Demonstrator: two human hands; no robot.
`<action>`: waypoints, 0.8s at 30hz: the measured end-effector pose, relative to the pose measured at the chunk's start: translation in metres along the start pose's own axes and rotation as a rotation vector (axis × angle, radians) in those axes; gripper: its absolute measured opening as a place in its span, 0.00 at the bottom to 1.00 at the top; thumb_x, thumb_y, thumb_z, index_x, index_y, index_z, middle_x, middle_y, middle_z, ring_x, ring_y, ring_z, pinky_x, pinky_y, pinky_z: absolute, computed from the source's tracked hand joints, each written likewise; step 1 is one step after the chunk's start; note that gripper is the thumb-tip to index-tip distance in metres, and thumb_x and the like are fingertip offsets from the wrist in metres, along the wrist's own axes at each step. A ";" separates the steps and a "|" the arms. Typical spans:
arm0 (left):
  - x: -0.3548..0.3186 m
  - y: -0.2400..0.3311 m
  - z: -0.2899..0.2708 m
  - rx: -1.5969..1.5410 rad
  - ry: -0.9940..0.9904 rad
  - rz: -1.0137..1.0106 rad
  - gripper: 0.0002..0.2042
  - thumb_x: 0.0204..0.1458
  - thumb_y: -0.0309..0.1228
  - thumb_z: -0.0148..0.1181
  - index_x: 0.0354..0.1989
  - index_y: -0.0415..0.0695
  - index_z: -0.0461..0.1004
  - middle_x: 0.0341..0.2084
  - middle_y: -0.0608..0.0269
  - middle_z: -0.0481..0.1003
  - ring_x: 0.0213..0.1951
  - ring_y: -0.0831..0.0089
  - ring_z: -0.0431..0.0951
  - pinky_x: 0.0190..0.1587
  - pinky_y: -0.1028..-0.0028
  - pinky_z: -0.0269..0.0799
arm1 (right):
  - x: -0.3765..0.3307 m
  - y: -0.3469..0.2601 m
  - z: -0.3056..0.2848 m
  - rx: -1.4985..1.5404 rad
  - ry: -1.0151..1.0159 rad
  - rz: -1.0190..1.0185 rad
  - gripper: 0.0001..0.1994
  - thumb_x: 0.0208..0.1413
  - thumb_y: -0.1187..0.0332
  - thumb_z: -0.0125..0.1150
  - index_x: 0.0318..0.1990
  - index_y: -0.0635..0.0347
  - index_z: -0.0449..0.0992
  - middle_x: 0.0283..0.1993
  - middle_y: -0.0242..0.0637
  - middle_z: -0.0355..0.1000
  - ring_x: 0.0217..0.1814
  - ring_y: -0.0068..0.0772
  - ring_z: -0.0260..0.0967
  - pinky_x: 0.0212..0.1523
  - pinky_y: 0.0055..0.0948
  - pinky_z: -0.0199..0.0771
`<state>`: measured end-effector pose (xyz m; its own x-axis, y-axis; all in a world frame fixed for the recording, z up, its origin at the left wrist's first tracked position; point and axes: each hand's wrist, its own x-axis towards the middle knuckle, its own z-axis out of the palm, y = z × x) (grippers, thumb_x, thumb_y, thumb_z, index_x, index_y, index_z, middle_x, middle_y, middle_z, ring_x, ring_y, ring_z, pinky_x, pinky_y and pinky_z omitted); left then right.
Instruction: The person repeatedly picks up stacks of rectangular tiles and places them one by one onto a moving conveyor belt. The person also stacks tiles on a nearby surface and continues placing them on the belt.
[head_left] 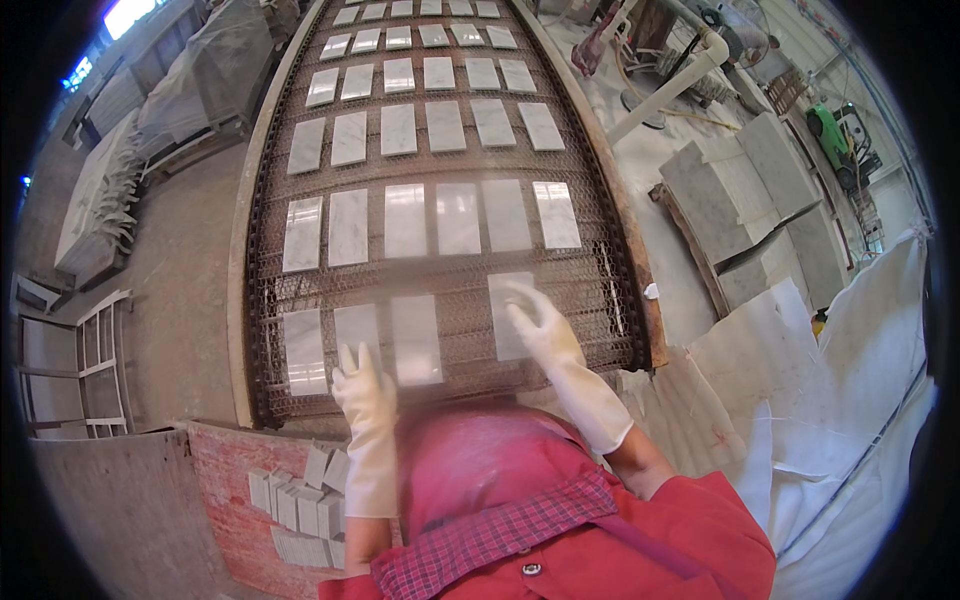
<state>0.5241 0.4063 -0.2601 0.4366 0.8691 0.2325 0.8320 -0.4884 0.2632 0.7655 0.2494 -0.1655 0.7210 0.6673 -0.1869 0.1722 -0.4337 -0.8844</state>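
Observation:
I stand at the near end of a wire-mesh conveyor belt (455, 285) carrying rows of pale marble tiles. My right hand (540, 325), in a cream rubber glove, lies flat on a marble tile (505, 345) at the right of the nearest row, fingers spread on its upper part. My left hand (362, 385), also gloved, rests with fingers apart at the lower edge of another tile (355, 325) left of centre. Between them lies one more tile (416, 340), and a further tile (303, 350) sits at the row's left end.
A stack of small tiles (300, 505) stands on a red pallet at lower left. Large marble slabs (720, 200) lean at the right beside a white pipe (665, 85). White sacking (850, 400) lies at lower right; a metal rack (95, 365) stands at the left.

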 end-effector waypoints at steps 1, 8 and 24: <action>0.000 0.001 -0.002 0.001 -0.010 -0.002 0.27 0.49 0.28 0.63 0.62 0.45 0.73 0.65 0.42 0.67 0.56 0.34 0.73 0.57 0.45 0.71 | -0.001 0.008 -0.008 0.012 0.032 -0.041 0.24 0.67 0.57 0.58 0.69 0.46 0.69 0.62 0.41 0.75 0.62 0.35 0.73 0.62 0.35 0.72; -0.010 0.051 -0.019 -0.089 0.050 0.253 0.28 0.55 0.36 0.67 0.64 0.41 0.70 0.65 0.39 0.67 0.63 0.38 0.69 0.65 0.50 0.66 | -0.003 0.042 -0.032 0.153 0.119 0.131 0.24 0.67 0.59 0.60 0.69 0.48 0.69 0.57 0.35 0.78 0.54 0.25 0.76 0.50 0.26 0.75; 0.006 0.242 0.026 -0.169 -0.275 0.186 0.37 0.48 0.38 0.71 0.68 0.44 0.65 0.69 0.40 0.62 0.45 0.45 0.77 0.45 0.54 0.79 | 0.017 0.063 -0.064 0.064 0.036 0.150 0.22 0.67 0.58 0.60 0.67 0.47 0.73 0.52 0.37 0.79 0.53 0.30 0.76 0.56 0.30 0.75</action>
<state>0.7363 0.2951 -0.2193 0.6699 0.7415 0.0369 0.6715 -0.6263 0.3960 0.8318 0.1951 -0.1968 0.7594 0.5749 -0.3047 0.0184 -0.4871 -0.8731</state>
